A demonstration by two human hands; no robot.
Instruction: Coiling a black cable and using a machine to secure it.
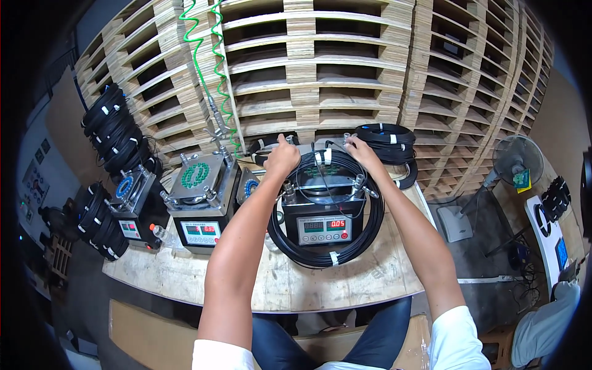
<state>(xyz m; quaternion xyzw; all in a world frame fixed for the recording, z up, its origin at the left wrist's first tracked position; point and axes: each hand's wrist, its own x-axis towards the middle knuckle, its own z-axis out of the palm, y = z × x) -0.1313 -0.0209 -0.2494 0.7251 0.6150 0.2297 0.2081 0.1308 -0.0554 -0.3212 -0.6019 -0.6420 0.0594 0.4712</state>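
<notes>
In front of me stands a bench machine [324,229] with a red-lit digital display and a metal clamping plate. A large coil of black cable [371,227], bound with white ties, hangs around its front and lies over its top. My left hand [282,160] is closed at the rear left metal knob [290,140], fingers curled beside it. At the rear right knob [347,137], my right hand [364,154] has its thumb and fingers pinched around the post. The front left knob [288,192] and front right knob [359,181] are untouched. Cable hides part of the plate.
Two similar machines stand left, one with green connectors [195,176], one with a blue ring [125,186]. Black cable coils [387,143] are stacked behind right; more coils [114,132] rise at left. Wooden pallets [320,80] wall the back. A green coiled air hose [219,61] hangs down.
</notes>
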